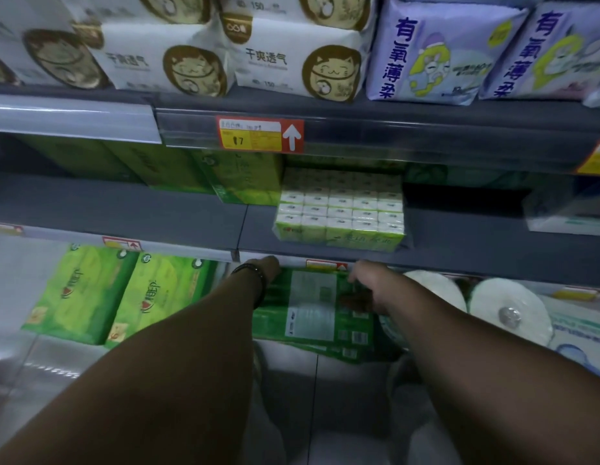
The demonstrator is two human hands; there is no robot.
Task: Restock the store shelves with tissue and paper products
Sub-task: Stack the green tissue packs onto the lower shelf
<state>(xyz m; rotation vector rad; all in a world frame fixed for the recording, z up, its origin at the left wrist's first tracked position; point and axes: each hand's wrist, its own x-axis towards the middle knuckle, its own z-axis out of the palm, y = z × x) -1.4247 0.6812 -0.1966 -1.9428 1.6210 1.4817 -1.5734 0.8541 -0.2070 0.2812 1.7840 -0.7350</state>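
Both arms reach fwd to the low shelf, bottom centre of frame. L hand (pixel 262 266), black bracelet (pixel 258 280) at wrist, is at the far-left corner of the dark green tissue pack (pixel 312 307); fingers hidden, grip can't tell. R hand (pixel 367 283) curls over the pack's right edge, gripping it. Pack lies label-up btwn light green tissue packs (pixel 124 297) at left & paper rolls (pixel 506 303) at right. Middle shelf (pixel 124 209) holds a pocket-tissue multipack (pixel 339 213).

Shop aisle. Tiered grey metal shelves (pixel 124 209) hold rows of packaged tissue: white packs with a cat drawing (pixel 292 62), green packs (pixel 80 293) and toilet rolls (pixel 506 307). Red and yellow price tags (pixel 258 134) sit in clear strips (pixel 426 135) along the shelf edges.
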